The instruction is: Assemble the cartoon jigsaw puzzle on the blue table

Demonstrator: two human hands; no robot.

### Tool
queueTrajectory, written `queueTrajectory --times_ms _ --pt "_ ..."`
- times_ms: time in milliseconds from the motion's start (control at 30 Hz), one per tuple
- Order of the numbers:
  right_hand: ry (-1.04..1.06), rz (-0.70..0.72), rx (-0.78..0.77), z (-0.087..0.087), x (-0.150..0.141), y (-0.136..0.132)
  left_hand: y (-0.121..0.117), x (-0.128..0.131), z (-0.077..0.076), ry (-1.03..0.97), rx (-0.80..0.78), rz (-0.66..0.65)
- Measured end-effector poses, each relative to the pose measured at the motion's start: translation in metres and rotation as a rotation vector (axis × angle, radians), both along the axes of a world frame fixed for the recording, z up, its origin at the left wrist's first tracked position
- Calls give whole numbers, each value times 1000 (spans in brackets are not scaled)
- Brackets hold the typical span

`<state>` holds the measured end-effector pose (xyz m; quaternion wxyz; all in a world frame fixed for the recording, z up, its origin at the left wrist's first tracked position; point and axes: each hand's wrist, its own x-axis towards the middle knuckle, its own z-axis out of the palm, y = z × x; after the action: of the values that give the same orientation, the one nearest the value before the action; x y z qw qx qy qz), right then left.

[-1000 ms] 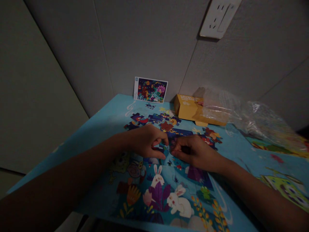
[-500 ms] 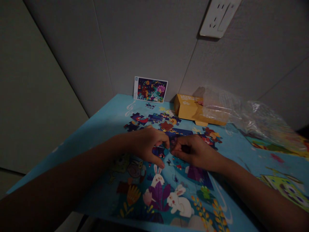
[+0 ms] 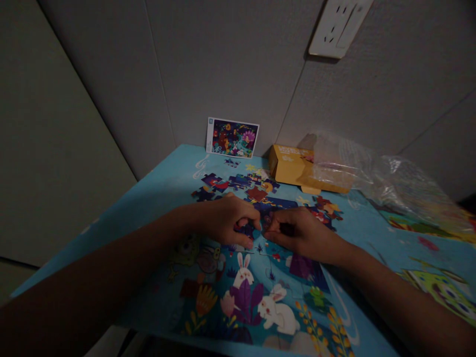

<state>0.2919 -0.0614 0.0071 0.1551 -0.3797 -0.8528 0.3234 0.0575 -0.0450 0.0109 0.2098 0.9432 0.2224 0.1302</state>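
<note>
A partly joined jigsaw puzzle (image 3: 275,277) with white rabbits, purple leaves and flowers lies on the table in front of me. Over its upper part, my left hand (image 3: 232,220) curls its thumb and index finger around a dark blue and red puzzle piece (image 3: 247,229). Close beside it on the right, my right hand (image 3: 301,230) has thumb and fingers pinched on a purplish puzzle piece (image 3: 267,218), mostly hidden by the fingers. Both hands are low, at the puzzle's surface. I cannot tell whether the two pieces are locked together.
Several loose puzzle pieces (image 3: 238,182) lie behind my hands, more pieces (image 3: 327,206) to the right. A picture card (image 3: 233,138) leans on the wall. Next to it sits a yellow box (image 3: 292,166) partly under a clear plastic bag (image 3: 372,166). The blue tablecloth (image 3: 159,198) has cartoon prints.
My left thumb has drawn up and in toward the index finger, closing on the dark piece. My right hand has hardly moved.
</note>
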Motion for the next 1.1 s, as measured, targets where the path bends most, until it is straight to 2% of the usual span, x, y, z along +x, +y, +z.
queueTrajectory --times_ms 433,900,1100 --pt "-9 -7 -47 2 -1 -1 0 0 -1 4 21 14" --pt "7 -8 -35 3 -3 -2 -1 0 1 24 23 60" --pt "-6 2 -16 3 -3 -1 0 -1 1 20 47 37"
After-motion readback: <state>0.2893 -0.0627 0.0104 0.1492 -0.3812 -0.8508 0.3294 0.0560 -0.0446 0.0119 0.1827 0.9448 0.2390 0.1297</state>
